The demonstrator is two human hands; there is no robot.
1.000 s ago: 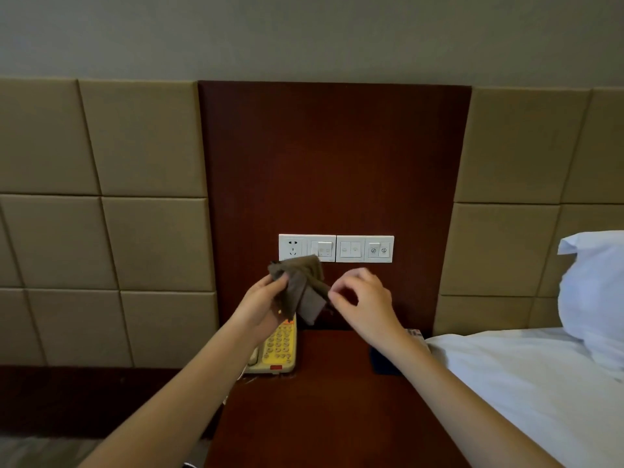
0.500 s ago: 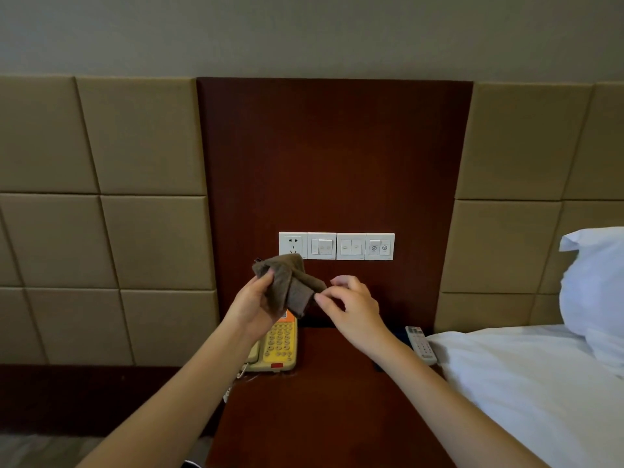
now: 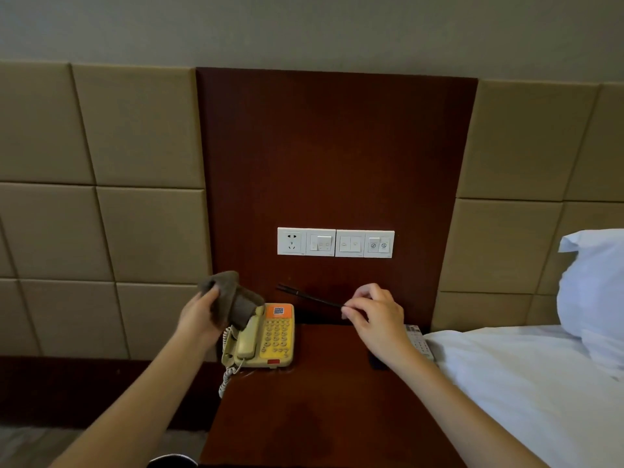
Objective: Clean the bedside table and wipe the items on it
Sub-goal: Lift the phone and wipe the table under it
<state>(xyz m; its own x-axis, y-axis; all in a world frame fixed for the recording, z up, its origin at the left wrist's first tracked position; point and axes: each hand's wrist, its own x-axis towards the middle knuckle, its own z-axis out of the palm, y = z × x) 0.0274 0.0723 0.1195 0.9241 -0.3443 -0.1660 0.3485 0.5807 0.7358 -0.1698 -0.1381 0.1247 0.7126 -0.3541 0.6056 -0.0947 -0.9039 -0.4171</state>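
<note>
Stick, thin and dark, perhaps a pen, is held in the air above the far part of the bench. The right grip pinches its right end, and its free end points left and far, towards the wall panel. The left grip is clenched round the bunched cloth, just left of that free end and over the far end of the phone. To wipe well, I judge, wrap the cloth round the stick close to the pinch and draw it left along the whole length, turning the stick between passes. The remote lies on the bench, partly hidden by the right wrist, beside the bed.
</note>
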